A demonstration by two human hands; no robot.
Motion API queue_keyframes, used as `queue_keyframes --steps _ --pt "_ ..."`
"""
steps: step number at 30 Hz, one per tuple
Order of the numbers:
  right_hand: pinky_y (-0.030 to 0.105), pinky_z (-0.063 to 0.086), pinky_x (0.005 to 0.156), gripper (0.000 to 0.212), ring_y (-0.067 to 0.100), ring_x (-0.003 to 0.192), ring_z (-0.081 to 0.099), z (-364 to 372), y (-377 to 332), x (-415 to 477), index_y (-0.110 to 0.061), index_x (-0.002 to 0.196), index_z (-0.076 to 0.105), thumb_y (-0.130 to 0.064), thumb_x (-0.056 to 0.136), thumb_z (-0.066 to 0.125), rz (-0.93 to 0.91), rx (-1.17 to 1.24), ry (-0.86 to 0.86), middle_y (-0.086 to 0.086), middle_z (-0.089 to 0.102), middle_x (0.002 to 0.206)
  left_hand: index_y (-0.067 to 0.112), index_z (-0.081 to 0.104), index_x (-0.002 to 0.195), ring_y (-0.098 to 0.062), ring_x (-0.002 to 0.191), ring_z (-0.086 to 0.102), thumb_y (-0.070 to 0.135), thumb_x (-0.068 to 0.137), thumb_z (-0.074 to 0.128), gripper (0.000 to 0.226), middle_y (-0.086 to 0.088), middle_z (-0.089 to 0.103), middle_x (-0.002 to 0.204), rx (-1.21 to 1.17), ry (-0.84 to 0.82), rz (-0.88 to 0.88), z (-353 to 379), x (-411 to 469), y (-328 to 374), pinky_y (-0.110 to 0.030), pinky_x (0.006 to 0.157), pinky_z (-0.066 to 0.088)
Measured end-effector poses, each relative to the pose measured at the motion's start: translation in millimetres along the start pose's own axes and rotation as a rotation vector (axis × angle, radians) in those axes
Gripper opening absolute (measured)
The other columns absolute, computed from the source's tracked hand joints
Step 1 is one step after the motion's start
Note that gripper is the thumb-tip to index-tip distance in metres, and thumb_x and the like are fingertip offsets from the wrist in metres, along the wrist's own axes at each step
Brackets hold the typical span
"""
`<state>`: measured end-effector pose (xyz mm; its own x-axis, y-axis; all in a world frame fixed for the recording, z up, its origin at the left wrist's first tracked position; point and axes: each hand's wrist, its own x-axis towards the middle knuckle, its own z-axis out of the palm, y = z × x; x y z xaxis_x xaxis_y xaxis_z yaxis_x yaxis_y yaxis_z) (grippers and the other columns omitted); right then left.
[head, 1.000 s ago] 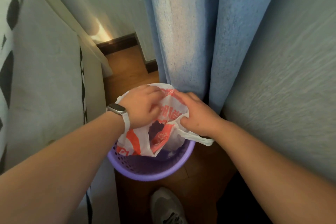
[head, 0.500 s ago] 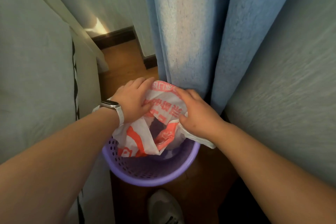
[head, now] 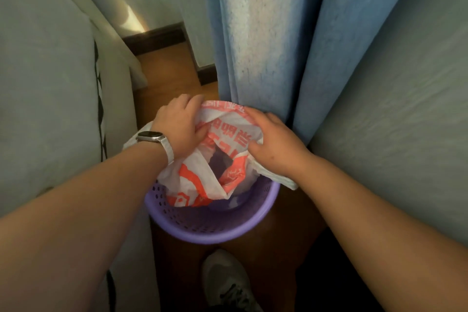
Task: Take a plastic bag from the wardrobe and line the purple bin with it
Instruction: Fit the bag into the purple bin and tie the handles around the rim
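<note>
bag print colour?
Orange-red print on the white plastic bag, clearest in the head view.

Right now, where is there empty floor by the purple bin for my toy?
The wooden floor beyond the purple bin, between the bed and the blue curtain, is bare. A narrow strip lies between bin and right-hand wall. Crowded: the bin's mouth, where the left hand and right hand grip the plastic bag, and the near side, where a shoe stands.

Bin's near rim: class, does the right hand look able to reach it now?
Probably yes: the rim is bare there, with nothing between it and the right hand, which grips the bag.
</note>
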<state>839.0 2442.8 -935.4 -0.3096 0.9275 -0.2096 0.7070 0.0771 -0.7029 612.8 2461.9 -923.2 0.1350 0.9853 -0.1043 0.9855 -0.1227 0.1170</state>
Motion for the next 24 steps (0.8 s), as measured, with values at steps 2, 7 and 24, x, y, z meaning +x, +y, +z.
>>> queue_keyframes --steps 2,7,24 --pt "0.044 0.044 0.101 0.062 0.024 0.123 0.046 -2 -1 -5 -0.035 0.143 0.037 -0.029 0.086 0.059 -0.05 -0.089 0.041 0.0 0.044 0.134 0.02 0.038 0.14 -0.032 0.126 0.043 0.04 0.086 0.06 0.061 -0.01 0.044 0.139 0.03 0.043 0.063 -5 -11 -1 -0.049 0.101 0.039" --pt "0.046 0.045 0.096 0.045 0.032 0.118 0.049 -8 -18 -27 -0.014 0.122 0.062 -0.029 0.08 0.062 -0.346 -0.337 0.142 0.009 0.055 0.128 0.019 0.063 0.117 -0.032 0.115 0.054 0.055 0.082 0.034 0.058 -0.006 0.059 0.123 0.16 -0.07 0.35 -26 -38 11 -0.048 0.098 0.041" --pt "0.042 0.038 0.092 0.01 0.03 0.095 0.053 -21 -24 -80 -0.019 0.089 0.065 -0.023 0.084 0.057 -0.386 -0.52 -0.081 0.001 0.054 0.089 0.031 0.062 0.079 -0.011 0.082 0.056 0.031 0.093 0.057 0.014 0.008 0.063 0.086 0.034 -0.52 0.139 -81 -103 21 -0.02 0.066 0.04"
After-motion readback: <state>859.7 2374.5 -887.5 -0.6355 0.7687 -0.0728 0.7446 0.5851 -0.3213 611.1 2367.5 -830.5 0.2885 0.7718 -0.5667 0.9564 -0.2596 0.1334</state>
